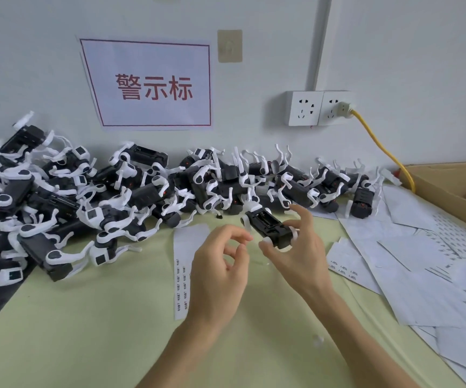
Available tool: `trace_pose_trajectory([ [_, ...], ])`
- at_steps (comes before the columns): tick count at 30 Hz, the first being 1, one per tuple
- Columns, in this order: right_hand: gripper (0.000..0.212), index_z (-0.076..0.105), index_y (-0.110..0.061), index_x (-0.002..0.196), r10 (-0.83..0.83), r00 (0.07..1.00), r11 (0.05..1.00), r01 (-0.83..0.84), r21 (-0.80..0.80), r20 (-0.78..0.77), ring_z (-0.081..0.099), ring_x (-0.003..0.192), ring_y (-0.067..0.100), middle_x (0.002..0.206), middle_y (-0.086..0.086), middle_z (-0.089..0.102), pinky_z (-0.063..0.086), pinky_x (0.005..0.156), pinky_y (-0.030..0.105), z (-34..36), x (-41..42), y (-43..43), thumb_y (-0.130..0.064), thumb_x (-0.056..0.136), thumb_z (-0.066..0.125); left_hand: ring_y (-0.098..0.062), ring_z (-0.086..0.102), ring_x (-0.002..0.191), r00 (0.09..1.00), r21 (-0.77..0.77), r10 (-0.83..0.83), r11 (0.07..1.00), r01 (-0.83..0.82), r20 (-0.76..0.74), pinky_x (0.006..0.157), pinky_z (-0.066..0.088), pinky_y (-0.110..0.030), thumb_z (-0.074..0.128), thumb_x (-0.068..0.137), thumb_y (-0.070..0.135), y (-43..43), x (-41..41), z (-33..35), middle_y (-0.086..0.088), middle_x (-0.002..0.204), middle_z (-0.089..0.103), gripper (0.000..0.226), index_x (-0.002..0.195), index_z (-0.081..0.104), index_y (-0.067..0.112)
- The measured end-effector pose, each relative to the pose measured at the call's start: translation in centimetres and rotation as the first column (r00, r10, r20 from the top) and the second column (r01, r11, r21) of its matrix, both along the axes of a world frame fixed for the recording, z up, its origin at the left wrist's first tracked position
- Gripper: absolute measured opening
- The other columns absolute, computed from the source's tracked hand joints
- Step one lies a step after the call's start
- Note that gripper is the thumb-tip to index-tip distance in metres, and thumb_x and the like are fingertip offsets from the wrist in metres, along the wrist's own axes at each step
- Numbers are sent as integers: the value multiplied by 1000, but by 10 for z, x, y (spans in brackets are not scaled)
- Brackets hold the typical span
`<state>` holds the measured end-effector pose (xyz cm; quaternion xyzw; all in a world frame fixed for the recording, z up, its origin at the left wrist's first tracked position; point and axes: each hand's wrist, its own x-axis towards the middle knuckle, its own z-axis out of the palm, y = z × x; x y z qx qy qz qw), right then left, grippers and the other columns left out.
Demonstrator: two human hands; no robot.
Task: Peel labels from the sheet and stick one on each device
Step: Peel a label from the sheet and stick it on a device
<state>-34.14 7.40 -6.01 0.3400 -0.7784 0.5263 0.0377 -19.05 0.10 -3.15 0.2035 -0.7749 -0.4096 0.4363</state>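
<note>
Over the pale green table, my right hand [296, 253] holds a black device with white legs [266, 224] by its near end, between thumb and fingers. Just left of it my left hand [217, 275] hovers with loosely curled fingers, thumb and forefinger close together; I see no label in it. Partly under the left hand lies a white label sheet [182, 247], with small printed labels along its lower part. A big heap of the same devices [58, 197] fills the left, and more devices [296, 180] line the wall behind my hands.
Several used white backing sheets [422, 261] overlap on the right. A cardboard box [447, 189] stands at the far right. A yellow cable [380, 141] runs from the wall sockets [318, 107] behind the box. A red-lettered sign [147, 82] hangs on the wall.
</note>
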Motion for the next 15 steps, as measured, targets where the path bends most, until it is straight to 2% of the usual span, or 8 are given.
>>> trace_pose_trajectory([
  [2, 80, 37, -30, 142, 6, 1000, 998, -5, -59, 19, 50, 103, -18, 109, -25, 58, 34, 81, -1, 2, -2, 2, -27, 76, 82, -5, 64, 98, 988, -38, -81, 996, 87, 129, 76, 48, -19, 56, 87, 7, -6, -3, 5, 18, 110, 67, 33, 107, 67, 31],
  [4, 77, 40, -30, 139, 32, 999, 992, -27, -127, 37, 53, 101, -14, 111, -20, 64, 36, 84, -1, 9, -4, 5, -18, 76, 83, -4, 57, 117, 965, -185, -128, 967, 173, 231, 96, 45, -24, 58, 81, 2, -19, -8, 15, 16, 125, 61, 50, 124, 63, 26],
  [6, 75, 41, -32, 136, 116, 991, 981, -103, -167, 69, 59, 97, -4, 110, -17, 68, 42, 86, 6, 20, -7, 12, -16, 75, 83, -8, 43, 139, 916, -330, -156, 899, 287, 369, 115, 31, -29, 64, 80, 11, -35, -14, 28, 12, 146, 50, 65, 142, 52, 24],
  [8, 74, 41, -33, 135, 249, 961, 955, -222, -196, 121, 65, 98, 14, 114, -12, 70, 51, 91, 28, 34, -12, 22, -18, 73, 77, -4, 27, 148, 818, -375, -151, 832, 408, 554, 123, 14, -33, 75, 85, 30, -46, -22, 39, 15, 160, 32, 81, 155, 35, 31],
  [9, 73, 42, -32, 135, 325, 932, 933, -290, -211, 158, 66, 101, 24, 117, -8, 71, 53, 93, 39, 41, -14, 27, -17, 72, 75, -2, 30, 145, 773, -366, -154, 813, 454, 615, 124, 10, -34, 78, 84, 41, -51, -25, 43, 17, 161, 29, 86, 156, 31, 35],
  [10, 73, 42, -31, 136, 399, 896, 908, -355, -224, 193, 66, 103, 30, 119, -3, 71, 54, 93, 44, 47, -16, 31, -15, 73, 74, 1, 39, 136, 750, -344, -178, 805, 483, 637, 124, 13, -36, 78, 83, 48, -54, -28, 48, 19, 157, 35, 86, 155, 32, 38],
  [12, 73, 40, -26, 139, 494, 836, 864, -442, -241, 240, 67, 101, 33, 122, 5, 70, 55, 83, 39, 55, -19, 36, -11, 75, 73, 6, 53, 114, 735, -240, -297, 815, 528, 609, 115, 34, -36, 79, 81, 51, -61, -31, 56, 21, 136, 57, 76, 147, 41, 46],
  [15, 73, 41, -28, 140, 548, 790, 834, -486, -262, 276, 70, 101, 30, 123, 6, 67, 55, 75, 37, 64, -21, 36, -17, 76, 74, -6, 68, 98, 665, 32, -483, 822, 569, 570, 90, 54, -30, 77, 80, 47, -66, -33, 61, 12, 104, 73, 68, 137, 42, 62],
])
